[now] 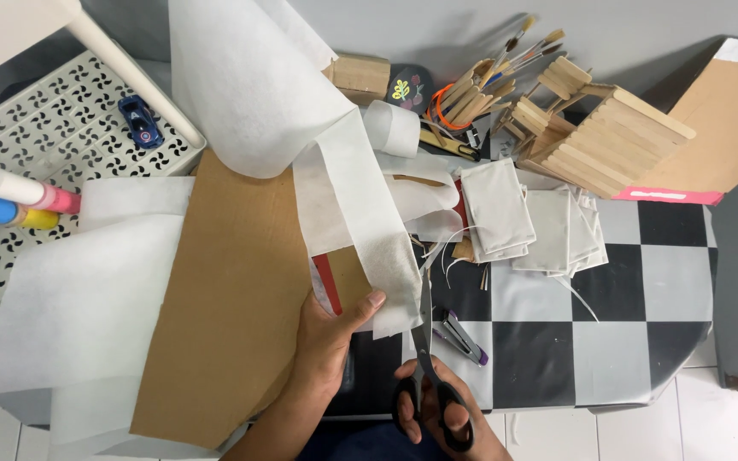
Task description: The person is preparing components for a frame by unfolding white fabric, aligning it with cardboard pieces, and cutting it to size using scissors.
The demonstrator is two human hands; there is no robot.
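— Okay, quick pass. What's each hand doing?

— Left hand (pixel 328 335) pinches the lower end of a white fabric strip (pixel 367 224), thumb on top, fingers closed under it. Right hand (pixel 437 416) is clamped through the black-handled scissors (pixel 426 358), blades pointing up along the strip's right edge, partly parted as far as I can tell.

— Where's the strip sit?

— Hangs down from a big white sheet (pixel 249 81) at top, draped over a brown cardboard sheet (pixel 232 299) on the checkered worktop (pixel 608 316). Its bottom end is right between both hands.

— Anything else near?

— Stack of folded white cloth squares (pixel 527 218) to the right, a purple-tipped tool (pixel 461 335) just beside the blades, a popsicle-stick house (pixel 595 137), paintbrushes (pixel 523 47), a perforated tray (pixel 53 128) with a blue toy car (pixel 140 121).

— Tips for doing the cut well?

— My read: keep the strip taut with the pinch, keep the thumb clear of the blade line, cut in long strokes parallel to the edge — loose fabric would likely fold and give a ragged edge.
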